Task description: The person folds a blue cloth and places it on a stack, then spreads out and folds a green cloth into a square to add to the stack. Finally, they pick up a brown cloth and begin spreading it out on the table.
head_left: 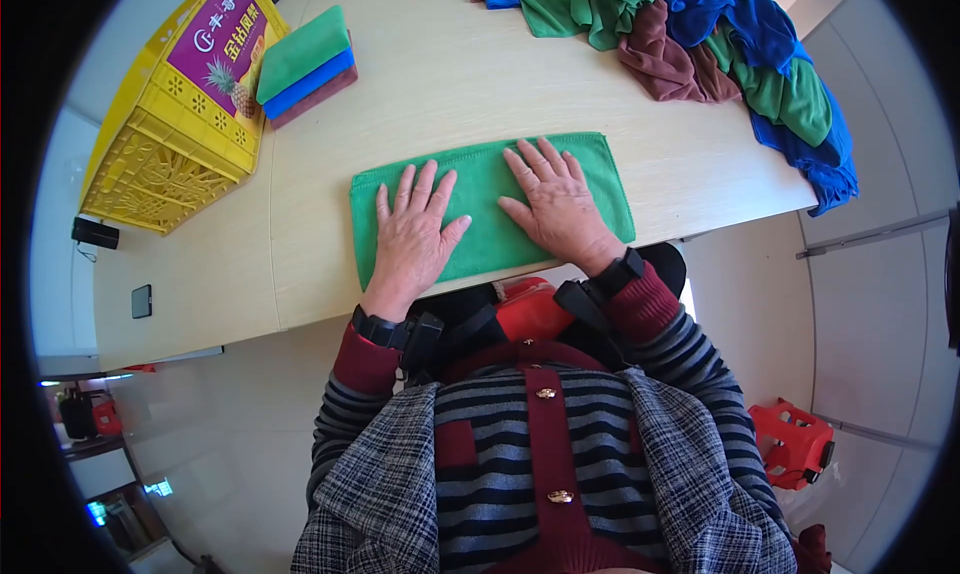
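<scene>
A green towel lies flat near the front edge of the table, its long side running left to right. My left hand rests palm down on its left half, fingers spread. On the right half my right hand is also laid flat, with the fingers apart and the thumb pointing toward the middle. Neither hand grips anything. Both wrists carry black straps.
Folded green, blue and brown towels are stacked beside a yellow crate at the left. Loose towels are heaped at the back right, hanging over the edge. A small dark device lies on the table. A red stool stands right.
</scene>
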A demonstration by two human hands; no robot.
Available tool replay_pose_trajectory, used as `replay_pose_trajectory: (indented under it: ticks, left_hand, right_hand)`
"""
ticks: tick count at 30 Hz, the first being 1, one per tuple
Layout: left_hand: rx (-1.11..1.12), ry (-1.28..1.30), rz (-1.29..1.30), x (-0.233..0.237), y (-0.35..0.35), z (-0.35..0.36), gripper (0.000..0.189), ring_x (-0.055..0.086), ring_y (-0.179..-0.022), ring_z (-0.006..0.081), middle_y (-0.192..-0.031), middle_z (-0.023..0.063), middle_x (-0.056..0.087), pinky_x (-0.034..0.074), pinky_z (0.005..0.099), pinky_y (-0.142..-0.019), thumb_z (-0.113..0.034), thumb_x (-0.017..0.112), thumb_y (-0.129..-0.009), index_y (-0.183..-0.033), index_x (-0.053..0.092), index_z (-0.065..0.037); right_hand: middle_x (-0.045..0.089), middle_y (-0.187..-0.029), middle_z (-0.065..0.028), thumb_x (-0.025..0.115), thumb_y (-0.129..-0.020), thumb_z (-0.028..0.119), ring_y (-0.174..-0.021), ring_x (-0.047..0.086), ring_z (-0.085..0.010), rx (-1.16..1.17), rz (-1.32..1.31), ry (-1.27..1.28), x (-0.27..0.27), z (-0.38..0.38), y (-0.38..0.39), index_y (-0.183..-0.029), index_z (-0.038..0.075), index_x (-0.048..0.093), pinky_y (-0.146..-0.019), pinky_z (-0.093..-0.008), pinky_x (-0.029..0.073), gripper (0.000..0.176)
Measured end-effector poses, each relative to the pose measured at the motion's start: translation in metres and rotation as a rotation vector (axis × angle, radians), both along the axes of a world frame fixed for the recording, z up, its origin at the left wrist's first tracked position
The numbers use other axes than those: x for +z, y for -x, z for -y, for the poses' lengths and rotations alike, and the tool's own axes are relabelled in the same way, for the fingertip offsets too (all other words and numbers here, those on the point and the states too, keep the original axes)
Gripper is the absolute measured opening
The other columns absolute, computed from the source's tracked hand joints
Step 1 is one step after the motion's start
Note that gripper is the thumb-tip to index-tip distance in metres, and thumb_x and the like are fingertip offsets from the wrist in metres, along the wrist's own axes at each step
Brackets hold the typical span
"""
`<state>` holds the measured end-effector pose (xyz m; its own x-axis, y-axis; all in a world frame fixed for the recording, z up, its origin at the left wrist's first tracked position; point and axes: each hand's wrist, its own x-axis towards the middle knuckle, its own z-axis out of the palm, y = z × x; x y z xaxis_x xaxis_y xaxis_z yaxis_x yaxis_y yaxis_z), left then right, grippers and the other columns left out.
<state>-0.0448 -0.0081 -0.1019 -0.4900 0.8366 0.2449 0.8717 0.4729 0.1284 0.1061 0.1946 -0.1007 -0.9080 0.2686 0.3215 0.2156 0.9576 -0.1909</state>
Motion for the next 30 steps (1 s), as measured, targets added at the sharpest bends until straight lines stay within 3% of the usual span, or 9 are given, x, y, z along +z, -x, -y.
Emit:
replay_pose_trajectory:
  ticks: [11,19,23,26,27,30]
  left_hand:
    - [0.086,0.044,-0.013,-0.011,0.019,0.009,0.065,0.028,-0.152,0.0365,-0.165,0.0117,0.033,0.018,0.0578,-0.123,-0.053,0.048,-0.103,-0.158,0.04,-0.019]
    - [0.207,-0.014,-0.012,-0.017,0.03,0.027,0.069,0.034,-0.148,0.0391,-0.161,0.0162,0.038,0.025,0.0601,-0.12,-0.053,0.054,-0.101,-0.156,0.042,-0.012]
    - [0.382,-0.093,-0.036,-0.013,0.026,0.044,0.066,0.042,-0.141,0.0393,-0.152,0.0204,0.046,0.034,0.0578,-0.113,-0.052,0.06,-0.097,-0.142,0.053,-0.005]
    - [0.554,0.011,0.068,0.01,0.013,0.046,0.055,0.055,-0.125,0.0379,-0.134,0.0207,0.059,0.045,0.053,-0.099,-0.046,0.069,-0.093,-0.122,0.06,0.0]
    - [0.558,0.013,0.069,0.008,0.013,0.047,0.055,0.055,-0.125,0.0379,-0.134,0.0207,0.059,0.045,0.053,-0.099,-0.046,0.069,-0.093,-0.122,0.06,0.0]
    - [0.473,-0.066,0.23,0.002,0.019,0.044,0.044,0.063,-0.102,0.0334,-0.109,0.017,0.066,0.05,0.0464,-0.086,-0.034,0.074,-0.092,-0.114,0.061,0.002]
  right_hand:
    - [0.04,-0.159,-0.0192,0.047,-0.103,0.054,-0.149,0.034,-0.0387,-0.193,0.062,-0.007,-0.013,-0.038,-0.013,-0.154,0.007,0.043,-0.123,-0.0511,0.024,0.069]
    - [0.04,-0.159,-0.0201,0.046,-0.103,0.055,-0.149,0.033,-0.0387,-0.268,0.045,0.004,-0.016,-0.054,-0.033,-0.155,0.007,0.041,-0.122,-0.0523,0.025,0.071]
    - [0.039,-0.159,-0.0206,0.05,-0.102,0.053,-0.149,0.033,-0.0395,-0.309,0.056,0.0,-0.018,-0.056,-0.038,-0.155,0.005,0.04,-0.122,-0.0536,0.025,0.072]
    - [0.037,-0.16,-0.0214,0.055,-0.1,0.051,-0.149,0.033,-0.0413,-0.369,0.019,-0.105,0.001,-0.04,-0.033,-0.155,0.003,0.04,-0.122,-0.0548,0.025,0.075]
    - [0.037,-0.16,-0.0214,0.055,-0.1,0.051,-0.149,0.033,-0.0413,-0.365,0.02,-0.104,0.008,-0.03,-0.029,-0.155,0.003,0.04,-0.122,-0.0548,0.025,0.075]
    - [0.034,-0.162,-0.0225,0.06,-0.096,0.055,-0.15,0.03,-0.0418,-0.061,-0.021,-0.028,0.019,0.016,-0.015,-0.154,-0.001,0.039,-0.122,-0.0556,0.023,0.084]
